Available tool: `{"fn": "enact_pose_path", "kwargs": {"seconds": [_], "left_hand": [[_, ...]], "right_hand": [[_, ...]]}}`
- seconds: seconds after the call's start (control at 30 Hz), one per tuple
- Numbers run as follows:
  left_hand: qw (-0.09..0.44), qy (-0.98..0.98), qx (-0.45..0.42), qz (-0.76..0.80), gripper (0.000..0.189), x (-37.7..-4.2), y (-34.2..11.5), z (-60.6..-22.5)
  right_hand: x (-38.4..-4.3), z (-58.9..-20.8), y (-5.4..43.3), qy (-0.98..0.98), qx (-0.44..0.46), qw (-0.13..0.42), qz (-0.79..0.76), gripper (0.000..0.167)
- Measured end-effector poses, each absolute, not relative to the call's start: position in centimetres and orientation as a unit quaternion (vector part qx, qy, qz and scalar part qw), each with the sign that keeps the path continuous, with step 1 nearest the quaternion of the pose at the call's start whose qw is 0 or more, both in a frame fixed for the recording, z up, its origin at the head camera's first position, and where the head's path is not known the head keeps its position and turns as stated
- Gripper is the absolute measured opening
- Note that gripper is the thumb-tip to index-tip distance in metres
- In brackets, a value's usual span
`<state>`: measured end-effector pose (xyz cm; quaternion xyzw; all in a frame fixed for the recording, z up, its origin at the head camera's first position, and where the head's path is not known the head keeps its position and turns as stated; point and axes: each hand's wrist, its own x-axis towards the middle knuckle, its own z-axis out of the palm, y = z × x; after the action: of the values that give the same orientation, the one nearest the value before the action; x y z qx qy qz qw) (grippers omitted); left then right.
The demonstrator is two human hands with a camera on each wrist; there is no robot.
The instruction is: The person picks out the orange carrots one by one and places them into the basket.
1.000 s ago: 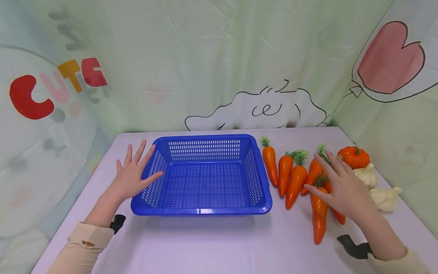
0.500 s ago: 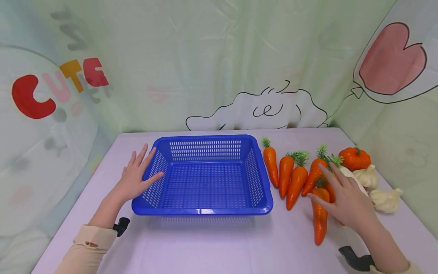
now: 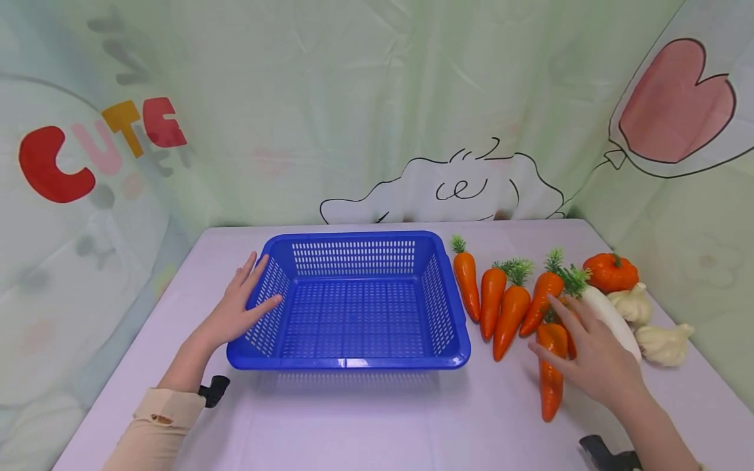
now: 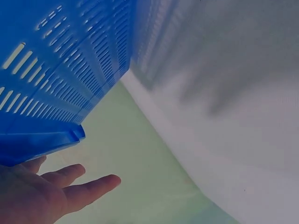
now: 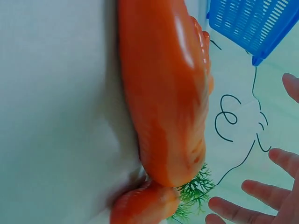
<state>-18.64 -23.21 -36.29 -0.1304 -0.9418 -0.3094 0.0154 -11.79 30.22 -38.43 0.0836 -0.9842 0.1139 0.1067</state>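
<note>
My left hand (image 3: 235,313) is at the left rim of a blue plastic basket (image 3: 347,364), fingers extended and thumb over the rim. In the left wrist view, its fingers (image 4: 88,192) reach out below the slotted basket wall (image 4: 70,88). My right hand (image 3: 603,363) hovers with spread fingers over a group of orange carrots with green tops, holding nothing. Closest to its thumb lies the front carrot (image 3: 551,383), pointing toward me. That view's wrist camera shows a large carrot (image 5: 163,93) beside the spread fingers (image 5: 238,212). Another carrot is partly hidden under the hand.
Several carrots (image 3: 511,320) lie between basket and right hand. A white radish (image 3: 609,320) with a green top lies beyond that hand. Farther right are an orange pumpkin (image 3: 610,273) and two garlic bulbs (image 3: 665,343). A printed curtain (image 3: 365,118) hangs behind the table.
My right hand has shifted down and slightly right, lowering toward the front carrot and uncovering the white radish. The left hand has turned and settled a little closer to the basket's rim.
</note>
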Motion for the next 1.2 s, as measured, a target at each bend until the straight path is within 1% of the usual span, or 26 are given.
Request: {"fn": "enact_pose_path", "kwargs": {"seconds": [0.13,0.37,0.6,0.77,0.87,1.03,1.2], "left_hand": [[0.014,-0.935,-0.134,-0.329,0.08,-18.9,-23.2,-36.7],[0.019,-0.929,-0.126,-0.348,0.079,-19.3,-23.1,-37.3],[0.046,-0.924,-0.113,-0.364,0.075,-19.4,-23.0,-37.8],[0.038,-0.92,-0.099,-0.378,0.073,-19.3,-23.1,-37.9],[0.028,-0.918,-0.095,-0.383,0.072,-19.3,-23.1,-38.0],[0.02,-0.917,-0.101,-0.385,0.071,-19.3,-23.1,-38.2],[0.023,-0.919,-0.113,-0.376,0.07,-19.4,-22.9,-38.2]], "right_hand": [[-11.6,-38.8,30.3,-0.982,0.089,0.112,0.122,0.089],[-11.1,-39.4,30.2,-0.985,0.069,0.081,0.133,0.087],[-10.6,-39.9,29.9,-0.986,0.037,0.008,0.164,0.086],[-10.6,-40.1,29.9,-0.984,0.029,-0.018,0.178,0.087],[-10.7,-40.3,30.0,-0.982,0.029,-0.034,0.186,0.09],[-10.9,-40.6,30.2,-0.978,0.034,-0.043,0.2,0.098],[-11.1,-40.9,30.6,-0.978,0.042,-0.038,0.199,0.101]]}}
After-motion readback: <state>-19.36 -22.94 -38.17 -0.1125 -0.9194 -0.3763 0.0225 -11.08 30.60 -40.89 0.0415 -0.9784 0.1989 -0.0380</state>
